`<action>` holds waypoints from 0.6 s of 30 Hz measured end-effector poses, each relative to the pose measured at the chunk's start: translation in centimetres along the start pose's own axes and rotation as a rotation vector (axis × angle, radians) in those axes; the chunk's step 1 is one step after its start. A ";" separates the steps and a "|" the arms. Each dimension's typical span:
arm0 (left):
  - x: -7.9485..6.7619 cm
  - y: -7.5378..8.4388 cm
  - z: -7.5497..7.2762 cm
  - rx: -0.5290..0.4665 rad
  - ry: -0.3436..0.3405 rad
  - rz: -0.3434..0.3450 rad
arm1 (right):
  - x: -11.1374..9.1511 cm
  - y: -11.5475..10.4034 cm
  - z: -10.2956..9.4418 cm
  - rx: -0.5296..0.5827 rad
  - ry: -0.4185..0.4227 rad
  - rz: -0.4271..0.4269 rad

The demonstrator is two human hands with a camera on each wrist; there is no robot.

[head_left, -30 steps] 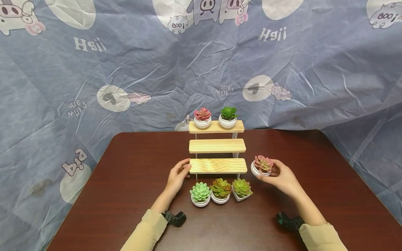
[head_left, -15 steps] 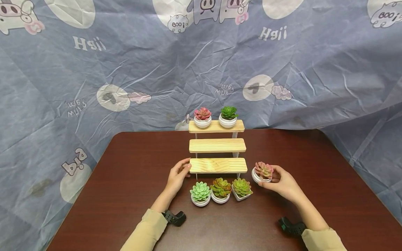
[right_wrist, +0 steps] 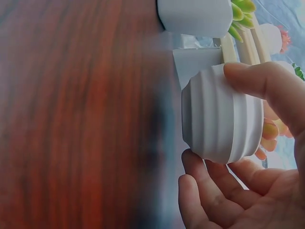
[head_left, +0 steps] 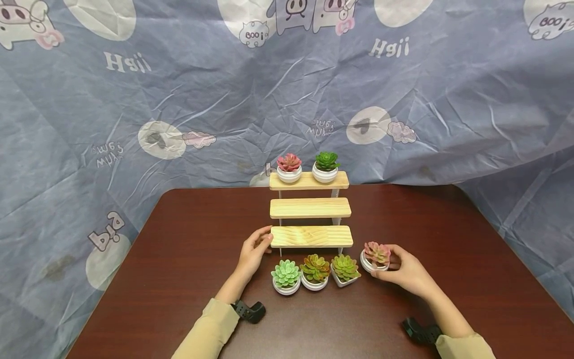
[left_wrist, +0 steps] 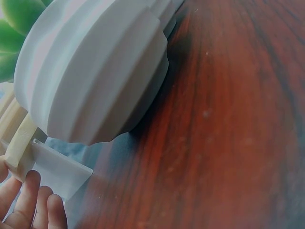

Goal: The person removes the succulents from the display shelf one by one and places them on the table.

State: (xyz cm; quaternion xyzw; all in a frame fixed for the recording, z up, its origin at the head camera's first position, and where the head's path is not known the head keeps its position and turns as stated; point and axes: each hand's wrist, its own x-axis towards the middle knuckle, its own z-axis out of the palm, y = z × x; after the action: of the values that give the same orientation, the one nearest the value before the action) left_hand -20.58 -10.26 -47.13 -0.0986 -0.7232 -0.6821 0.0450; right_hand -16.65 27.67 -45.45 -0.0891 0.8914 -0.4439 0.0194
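My right hand (head_left: 405, 268) grips a white ribbed pot with a pink succulent (head_left: 376, 253), right of the stand. In the right wrist view the thumb presses one side of the white pot (right_wrist: 219, 114) and the fingers the other; I cannot tell whether its base touches the table. At the left end of a three-tier wooden stand, my left hand (head_left: 253, 253) pinches the lowest board (head_left: 311, 237) between thumb and fingers. Before the stand sit a pale green succulent (head_left: 286, 274), a reddish-green one (head_left: 315, 269) and a yellow-green one in a square pot (head_left: 345, 268).
The top board (head_left: 309, 183) bears a pink-red succulent (head_left: 289, 164) and a dark green succulent (head_left: 326, 164). A middle board (head_left: 310, 208) lies below it. The dark wood table (head_left: 202, 214) reaches back to a blue printed cloth (head_left: 251, 94).
My right hand has moved down and slightly right, toward the table's front, with the pink succulent in its grip. The left hand stays at the lowest board.
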 end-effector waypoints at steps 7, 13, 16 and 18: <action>0.0 -0.2 0.0 -0.009 0.000 0.001 | -0.3 0.4 0.3 -0.014 -0.015 -0.010; 0.1 -0.2 0.0 -0.014 0.002 0.000 | -0.4 0.5 0.5 -0.019 -0.035 -0.028; 0.0 -0.1 0.0 -0.014 0.000 0.000 | -0.5 0.4 0.5 -0.023 -0.031 -0.035; 0.1 -0.1 0.0 -0.012 0.001 -0.001 | -0.5 0.4 0.6 -0.023 -0.029 -0.037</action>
State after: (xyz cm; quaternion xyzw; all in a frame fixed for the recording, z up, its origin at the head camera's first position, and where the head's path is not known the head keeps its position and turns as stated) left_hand -20.66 -10.27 -47.21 -0.0979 -0.7190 -0.6867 0.0444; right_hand -16.15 27.53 -46.10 -0.1121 0.8943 -0.4327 0.0230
